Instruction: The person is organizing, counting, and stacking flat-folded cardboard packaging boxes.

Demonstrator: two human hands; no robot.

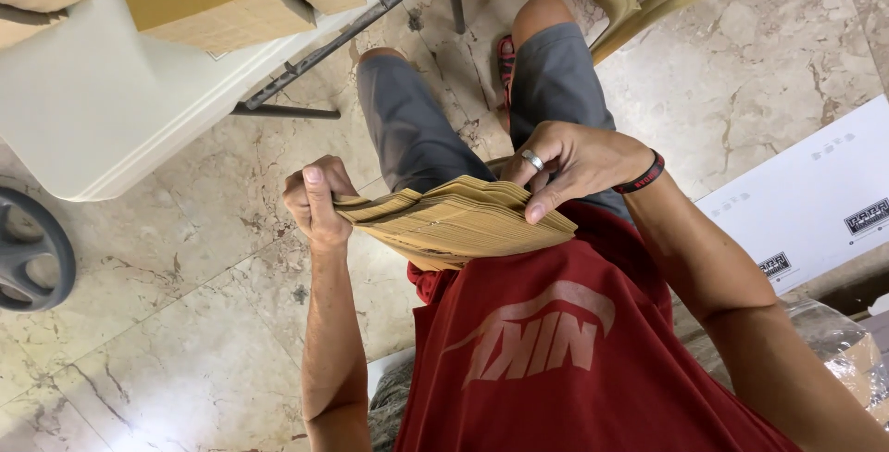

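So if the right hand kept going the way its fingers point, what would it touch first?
The right hand already grips the stack of brown envelopes, with its fingers pointing across towards the left hand. Going on, it would probably slide over the stack and meet that left hand, though depth is hard to judge.

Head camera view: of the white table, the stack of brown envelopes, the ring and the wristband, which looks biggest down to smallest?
1. White table, cut off at the frame edge.
2. Stack of brown envelopes, gripped by the left hand and right hand; closer to the camera, so the comparison is unsure.
3. Wristband.
4. Ring.
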